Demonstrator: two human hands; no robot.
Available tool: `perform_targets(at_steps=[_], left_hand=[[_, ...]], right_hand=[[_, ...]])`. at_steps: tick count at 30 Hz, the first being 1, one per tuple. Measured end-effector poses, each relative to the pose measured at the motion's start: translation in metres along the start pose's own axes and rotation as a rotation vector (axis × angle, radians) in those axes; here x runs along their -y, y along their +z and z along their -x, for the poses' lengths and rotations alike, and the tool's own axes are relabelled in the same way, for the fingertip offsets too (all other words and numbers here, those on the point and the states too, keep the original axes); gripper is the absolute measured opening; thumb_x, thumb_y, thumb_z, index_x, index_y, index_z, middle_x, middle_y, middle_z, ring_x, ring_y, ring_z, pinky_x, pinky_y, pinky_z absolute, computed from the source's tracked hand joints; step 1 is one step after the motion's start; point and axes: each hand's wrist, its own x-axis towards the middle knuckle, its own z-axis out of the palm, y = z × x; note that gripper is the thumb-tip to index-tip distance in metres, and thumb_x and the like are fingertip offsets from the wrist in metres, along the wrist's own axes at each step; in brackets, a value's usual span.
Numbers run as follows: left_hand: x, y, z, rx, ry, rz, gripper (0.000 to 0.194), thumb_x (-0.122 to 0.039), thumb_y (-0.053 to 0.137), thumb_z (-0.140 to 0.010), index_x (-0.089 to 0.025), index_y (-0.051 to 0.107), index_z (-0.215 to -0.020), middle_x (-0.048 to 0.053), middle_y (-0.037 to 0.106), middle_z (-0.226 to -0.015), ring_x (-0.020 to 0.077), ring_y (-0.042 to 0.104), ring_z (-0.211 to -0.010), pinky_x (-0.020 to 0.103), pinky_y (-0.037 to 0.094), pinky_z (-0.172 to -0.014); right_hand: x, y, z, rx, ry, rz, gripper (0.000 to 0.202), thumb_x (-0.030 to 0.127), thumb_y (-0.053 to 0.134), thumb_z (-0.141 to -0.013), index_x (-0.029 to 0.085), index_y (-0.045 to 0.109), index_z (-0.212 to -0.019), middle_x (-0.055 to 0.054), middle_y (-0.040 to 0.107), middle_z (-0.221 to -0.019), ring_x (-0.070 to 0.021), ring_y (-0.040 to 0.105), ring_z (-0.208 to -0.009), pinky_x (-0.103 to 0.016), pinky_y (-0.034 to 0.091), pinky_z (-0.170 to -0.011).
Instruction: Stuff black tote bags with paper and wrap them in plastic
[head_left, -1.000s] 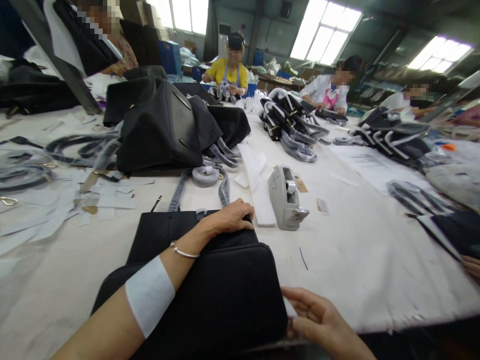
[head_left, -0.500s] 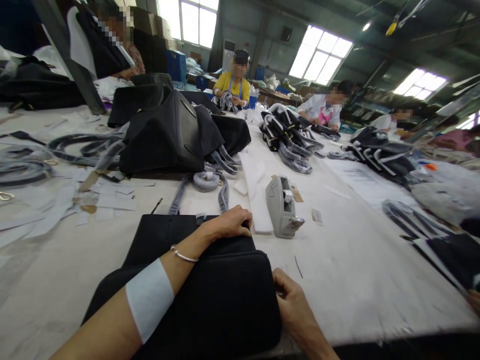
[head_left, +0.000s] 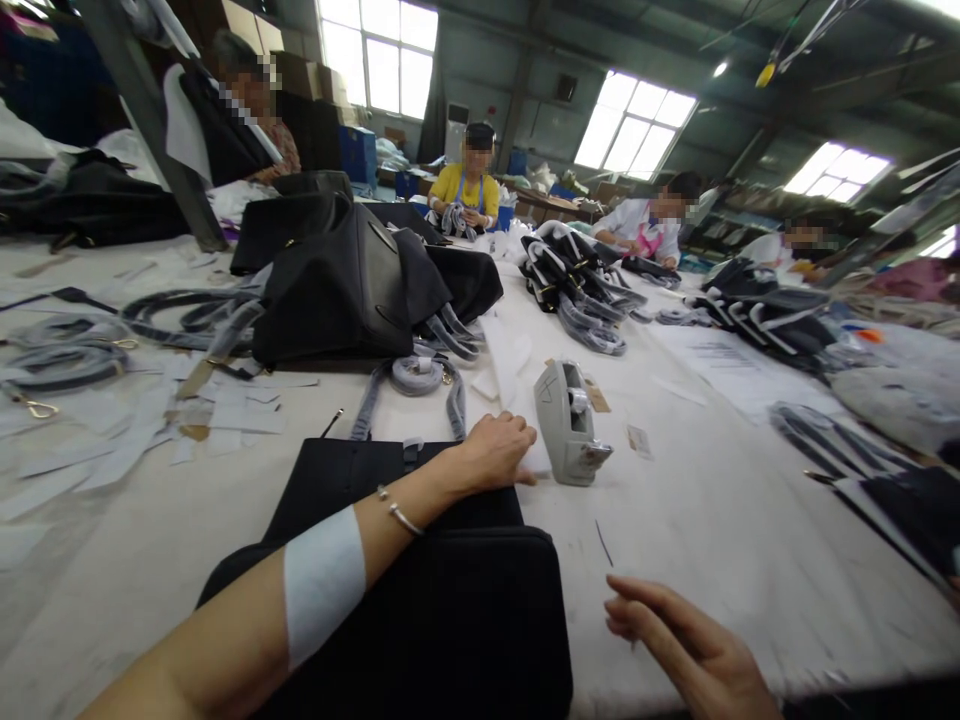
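A black bag [head_left: 450, 620] lies on the table in front of me, its handles wrapped in clear film beyond its far edge. Across it reaches my left arm, with a bracelet and a pale patch on the forearm. My left hand [head_left: 499, 450] is over the bag's far right corner, fingers apart and holding nothing, close to a grey tape dispenser [head_left: 559, 425]. To the right of the bag, above the bare tabletop, my right hand [head_left: 679, 635] has its fingers stretched out and empty.
Black bags [head_left: 330, 280] are heaped beyond, with coiled wrapped straps [head_left: 67, 350] and paper strips [head_left: 135, 430] at left. More bags [head_left: 577, 270] and paper sheets [head_left: 712, 360] lie at right. Several people sit around the table, one in a yellow shirt [head_left: 448, 183].
My right hand has come off the bag's right edge and moved right, its fingers opening. My left hand has let go of the far corner and shifted slightly right.
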Motion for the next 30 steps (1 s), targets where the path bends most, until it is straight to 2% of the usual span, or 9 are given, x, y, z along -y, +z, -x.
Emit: perform_targets(at_steps=[5,9,11,15,18,21,25,28,30], left_hand=[[-0.010,0.014,-0.028,0.103,-0.005,-0.081,0.067,-0.049,0.083,-0.064,-0.011,0.059,-0.113,0.021,0.061,-0.115,0.0378,0.057,-0.109,0.045,0.053,-0.079],[-0.011,0.014,-0.033,0.071,0.000,-0.066,0.037,-0.032,0.072,-0.079,-0.010,0.063,-0.107,0.020,0.066,-0.107,0.0338,0.064,-0.101,0.040,0.054,-0.077],[-0.011,0.001,-0.030,0.024,-0.040,-0.064,0.018,-0.019,0.057,-0.088,-0.009,0.065,-0.101,0.019,0.069,-0.097,0.0298,0.068,-0.091,0.038,0.054,-0.076],[-0.002,-0.056,-0.013,-0.212,-0.193,-0.075,0.027,-0.013,0.041,-0.093,-0.009,0.062,-0.108,0.022,0.069,-0.098,0.0325,0.068,-0.096,0.044,0.052,-0.080],[0.014,-0.106,0.016,-0.434,-0.351,-0.051,0.028,-0.025,0.037,-0.097,-0.013,0.058,-0.110,0.019,0.069,-0.098,0.0348,0.068,-0.097,0.046,0.052,-0.079],[0.028,-0.136,0.059,-0.645,-0.434,0.422,0.016,-0.027,0.045,-0.092,-0.016,0.055,-0.099,0.011,0.069,-0.090,0.0253,0.071,-0.076,0.033,0.055,-0.064],[0.035,-0.136,0.126,-0.753,-0.464,1.140,0.017,-0.022,0.057,-0.081,-0.015,0.050,-0.095,0.003,0.065,-0.080,0.0142,0.065,-0.054,0.022,0.051,-0.044],[0.033,-0.129,0.172,-0.802,-0.503,1.189,0.028,-0.023,0.061,-0.077,-0.015,0.051,-0.102,-0.001,0.061,-0.072,0.0115,0.059,-0.047,0.020,0.047,-0.039],[0.030,-0.131,0.198,-0.815,-0.465,1.062,0.028,-0.025,0.062,-0.078,-0.014,0.057,-0.103,-0.003,0.057,-0.068,0.0092,0.054,-0.047,0.017,0.041,-0.036]], right_hand=[[0.011,0.008,-0.006,0.038,-0.108,0.035,0.042,0.059,0.071,-0.076,0.024,0.076,-0.099,-0.006,0.076,-0.095,-0.0233,0.072,-0.084,-0.027,0.057,-0.081],[0.011,0.007,-0.005,0.094,-0.210,0.149,0.038,0.055,0.069,-0.080,0.025,0.077,-0.102,-0.006,0.076,-0.098,-0.0241,0.072,-0.088,-0.029,0.058,-0.084],[0.013,0.004,-0.004,0.089,-0.240,0.179,0.037,0.054,0.068,-0.081,0.025,0.076,-0.102,-0.006,0.076,-0.098,-0.0242,0.072,-0.087,-0.029,0.058,-0.082],[0.027,-0.002,-0.006,0.048,-0.279,0.190,0.037,0.053,0.068,-0.081,0.024,0.076,-0.103,-0.006,0.076,-0.097,-0.0245,0.072,-0.084,-0.030,0.059,-0.080],[0.044,0.000,-0.011,0.030,-0.303,0.160,0.039,0.054,0.068,-0.080,0.023,0.075,-0.103,-0.007,0.076,-0.096,-0.0244,0.072,-0.086,-0.031,0.059,-0.082],[0.063,0.012,-0.015,0.055,-0.339,0.098,0.041,0.055,0.067,-0.081,0.021,0.073,-0.104,-0.007,0.076,-0.089,-0.0242,0.072,-0.080,-0.032,0.060,-0.076],[0.101,0.041,-0.017,-0.095,-0.738,0.231,0.029,0.043,0.063,-0.088,0.022,0.071,-0.107,-0.007,0.073,-0.099,-0.0219,0.069,-0.082,-0.034,0.059,-0.077],[0.139,0.066,-0.017,-0.221,-1.122,0.364,0.028,0.035,0.061,-0.091,0.025,0.067,-0.117,-0.008,0.066,-0.119,-0.0244,0.064,-0.103,-0.039,0.054,-0.090],[0.168,0.084,-0.018,-0.225,-1.246,0.437,0.042,0.038,0.064,-0.089,0.024,0.060,-0.129,-0.010,0.059,-0.131,-0.0268,0.061,-0.109,-0.043,0.050,-0.095]])
